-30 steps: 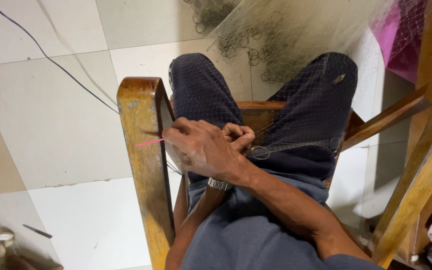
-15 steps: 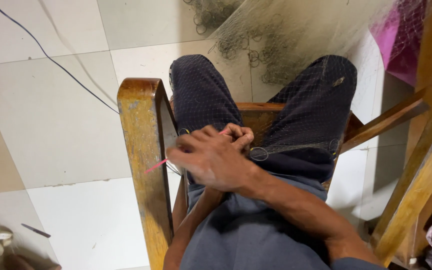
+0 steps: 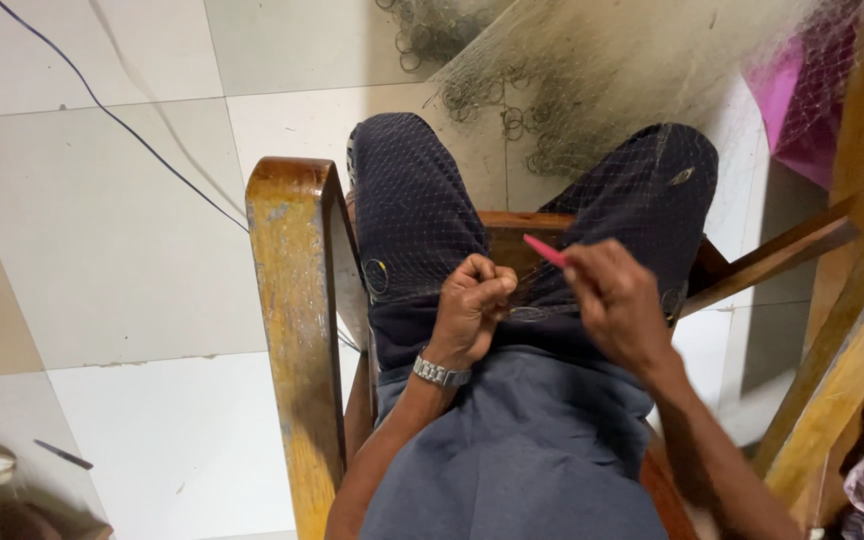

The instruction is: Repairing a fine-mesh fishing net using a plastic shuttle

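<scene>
My right hand (image 3: 620, 305) has swung from left of the lap to the right, gripping a pink netting needle (image 3: 544, 250). My left hand (image 3: 472, 305) stays clenched, pinching the fishing net (image 3: 592, 90) draped over my knees.

A fine mesh net (image 3: 592, 90) drapes the lap; slim pink needle (image 3: 544, 250) tilted above.

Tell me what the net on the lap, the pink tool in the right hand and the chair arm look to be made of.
Net: fine pale line, probably nylon, see-through mesh. Pink tool in the right hand: likely plastic, judging by its smooth, bright colour. Chair arm: wood, with worn varnish and scuffed patches showing grain.
</scene>
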